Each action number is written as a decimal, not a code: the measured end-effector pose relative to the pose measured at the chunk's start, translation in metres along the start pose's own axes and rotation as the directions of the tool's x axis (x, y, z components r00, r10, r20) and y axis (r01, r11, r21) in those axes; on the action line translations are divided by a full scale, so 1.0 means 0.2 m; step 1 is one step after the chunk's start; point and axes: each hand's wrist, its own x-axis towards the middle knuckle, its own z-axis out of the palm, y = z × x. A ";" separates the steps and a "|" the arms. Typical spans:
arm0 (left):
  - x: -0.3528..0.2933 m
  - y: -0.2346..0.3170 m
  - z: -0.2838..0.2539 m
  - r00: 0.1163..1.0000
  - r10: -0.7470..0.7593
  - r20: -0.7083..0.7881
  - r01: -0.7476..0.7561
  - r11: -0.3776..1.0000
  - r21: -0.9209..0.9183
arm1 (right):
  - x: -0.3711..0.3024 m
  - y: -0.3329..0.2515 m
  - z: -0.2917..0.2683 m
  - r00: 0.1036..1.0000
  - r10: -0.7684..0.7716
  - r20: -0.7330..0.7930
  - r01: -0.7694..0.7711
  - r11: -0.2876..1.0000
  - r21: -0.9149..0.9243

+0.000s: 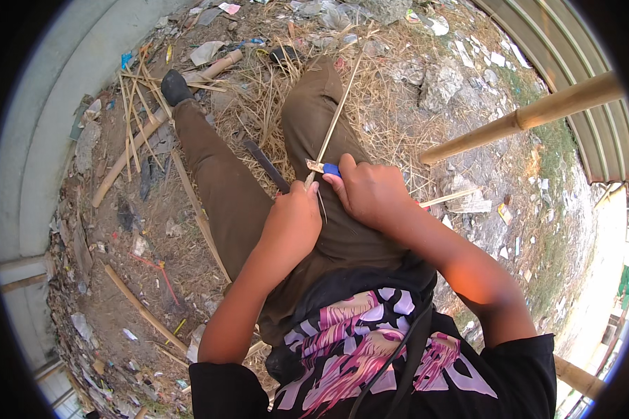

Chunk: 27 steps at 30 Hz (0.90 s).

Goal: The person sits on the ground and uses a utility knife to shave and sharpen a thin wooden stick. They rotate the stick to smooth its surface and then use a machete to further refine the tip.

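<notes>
My left hand [298, 218] pinches the near end of a thin bamboo strip [337, 112]. The strip slants up and away over my raised right knee. Closed around the blue handle of a small cutter knife [330, 169] is my right hand [372, 190]. The knife's tip lies against the strip, just beyond my left fingertips. A narrow sliver [321, 207] hangs below my left fingers. Between my legs, a dark flat blade [265, 165] reaches toward my left hand, which hides its near end.
To the left, several split bamboo strips [134, 133] lie across a bamboo pole [119, 171]. A thick bamboo pole [524, 119] juts in from the right. Dry straw, litter and a rock [440, 84] cover the ground. A pale wall [42, 140] stands left, corrugated metal sheeting [559, 42] right.
</notes>
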 end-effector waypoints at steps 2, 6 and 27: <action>-0.06 -0.03 0.00 1.000 0.002 -0.026 -0.002 1.000 -0.019 | -0.01 -0.01 0.02 0.999 -0.038 -0.025 0.039 0.999 0.033; -0.17 -0.03 -0.02 0.996 -0.089 -0.010 0.088 0.992 -0.088 | -0.05 -0.05 0.03 0.991 -0.099 -0.089 0.099 0.995 0.004; -1.17 -0.18 -0.22 0.926 -0.359 0.122 0.345 0.931 0.117 | -0.05 -0.07 0.06 0.986 0.036 -0.164 -0.046 0.997 -0.059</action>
